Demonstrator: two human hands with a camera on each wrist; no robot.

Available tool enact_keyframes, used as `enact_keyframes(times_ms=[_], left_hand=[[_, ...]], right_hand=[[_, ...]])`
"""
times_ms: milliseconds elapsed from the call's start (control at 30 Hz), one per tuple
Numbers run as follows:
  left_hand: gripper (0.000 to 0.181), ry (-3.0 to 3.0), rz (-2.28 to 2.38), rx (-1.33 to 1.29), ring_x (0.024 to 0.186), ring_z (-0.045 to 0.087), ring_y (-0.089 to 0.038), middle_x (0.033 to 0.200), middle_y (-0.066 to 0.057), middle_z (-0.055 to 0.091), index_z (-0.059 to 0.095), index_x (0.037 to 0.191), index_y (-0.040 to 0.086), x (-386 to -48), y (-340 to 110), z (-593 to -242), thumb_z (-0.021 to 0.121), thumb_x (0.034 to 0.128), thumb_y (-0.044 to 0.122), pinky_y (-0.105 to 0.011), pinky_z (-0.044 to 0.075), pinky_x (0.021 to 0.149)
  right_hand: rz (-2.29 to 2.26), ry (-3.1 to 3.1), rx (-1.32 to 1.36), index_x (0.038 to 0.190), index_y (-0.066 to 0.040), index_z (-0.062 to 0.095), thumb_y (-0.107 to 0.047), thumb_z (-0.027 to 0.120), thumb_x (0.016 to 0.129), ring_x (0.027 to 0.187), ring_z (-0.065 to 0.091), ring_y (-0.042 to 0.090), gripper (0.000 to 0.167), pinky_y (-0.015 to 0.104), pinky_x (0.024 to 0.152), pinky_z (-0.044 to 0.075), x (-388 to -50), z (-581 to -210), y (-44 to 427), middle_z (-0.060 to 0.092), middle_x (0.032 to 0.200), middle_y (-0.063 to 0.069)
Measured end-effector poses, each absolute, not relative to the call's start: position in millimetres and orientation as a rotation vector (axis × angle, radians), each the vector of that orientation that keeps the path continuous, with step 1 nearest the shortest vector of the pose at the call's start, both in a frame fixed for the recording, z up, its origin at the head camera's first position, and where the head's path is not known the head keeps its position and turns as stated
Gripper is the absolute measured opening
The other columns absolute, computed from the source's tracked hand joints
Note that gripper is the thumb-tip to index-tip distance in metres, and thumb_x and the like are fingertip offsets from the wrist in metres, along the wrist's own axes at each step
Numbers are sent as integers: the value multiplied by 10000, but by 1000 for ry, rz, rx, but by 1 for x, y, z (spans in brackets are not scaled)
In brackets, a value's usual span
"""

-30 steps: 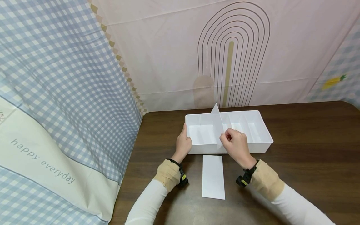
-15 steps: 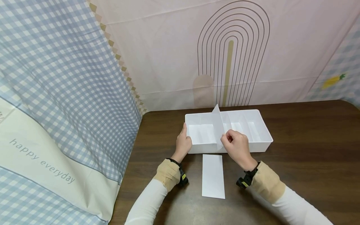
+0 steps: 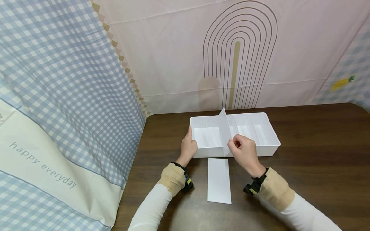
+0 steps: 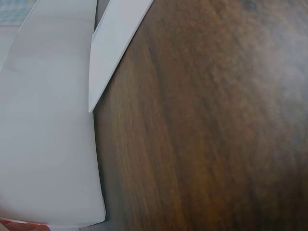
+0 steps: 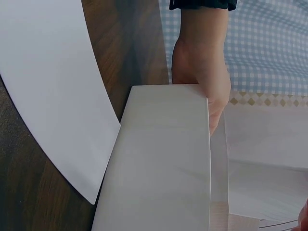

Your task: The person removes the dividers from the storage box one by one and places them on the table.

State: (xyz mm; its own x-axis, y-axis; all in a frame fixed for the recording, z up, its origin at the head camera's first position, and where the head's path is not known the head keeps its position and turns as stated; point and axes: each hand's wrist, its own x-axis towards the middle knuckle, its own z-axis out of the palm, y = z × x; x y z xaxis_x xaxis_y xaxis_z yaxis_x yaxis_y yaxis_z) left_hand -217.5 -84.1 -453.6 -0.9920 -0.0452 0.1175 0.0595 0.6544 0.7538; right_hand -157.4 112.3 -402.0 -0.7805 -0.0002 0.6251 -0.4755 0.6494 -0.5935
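In the head view a long white storage box (image 3: 208, 152) lies across the table. My left hand (image 3: 188, 149) grips its left end at the near corner, one finger along the end wall. The same hand (image 5: 209, 79) shows at the box's end in the right wrist view. My right hand (image 3: 244, 152), fingers curled, pinches the near edge of a thin white divider (image 3: 224, 123). This divider stands crosswise at the box's middle and pokes above the rim at the far side. The right hand's fingertips are partly hidden.
A loose flat white panel (image 3: 219, 181) lies on the brown wooden table (image 3: 318, 144), just in front of the box. Fixed thin dividers (image 3: 254, 128) split the box's right half. A printed cloth (image 3: 173, 57) hangs behind the table, and a checked cloth (image 3: 86, 80) hangs at the left.
The right hand has shifted slightly right and nearer to me, and the divider's raised far tip has sunk a little. The left hand and the box are almost still.
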Motion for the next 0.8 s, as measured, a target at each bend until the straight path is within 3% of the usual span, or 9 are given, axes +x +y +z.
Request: enact_keyframes(times_ms=[333, 533, 800], left_hand=[[629, -2752, -1281, 7, 1220, 391, -236, 1430, -92, 280, 174, 1416, 70, -217, -84, -453, 312, 809, -22, -371, 339, 990], [629, -2751, -1285, 10, 1061, 508, -280, 1428, -89, 285, 175, 1417, 76, -217, -84, -453, 318, 812, -22, -371, 367, 961], [635, -2756, -1273, 25, 1101, 490, -266, 1427, -80, 291, 180, 1417, 83, -218, -84, -453, 315, 805, -19, -370, 365, 965]], right_hand=[[1086, -2258, 377, 522, -120, 429, -12, 523, 755, 444, 300, 55, 273, 204, 451, 265, -153, -404, 117, 354, 472, -54], [1090, -2264, 373, 524, -124, 435, -22, 529, 759, 441, 301, 51, 274, 208, 443, 271, -151, -405, 118, 353, 472, -60], [1110, -2240, 382, 526, -118, 444, -8, 539, 749, 445, 302, 33, 266, 170, 439, 261, -147, -407, 119, 357, 478, -57]])
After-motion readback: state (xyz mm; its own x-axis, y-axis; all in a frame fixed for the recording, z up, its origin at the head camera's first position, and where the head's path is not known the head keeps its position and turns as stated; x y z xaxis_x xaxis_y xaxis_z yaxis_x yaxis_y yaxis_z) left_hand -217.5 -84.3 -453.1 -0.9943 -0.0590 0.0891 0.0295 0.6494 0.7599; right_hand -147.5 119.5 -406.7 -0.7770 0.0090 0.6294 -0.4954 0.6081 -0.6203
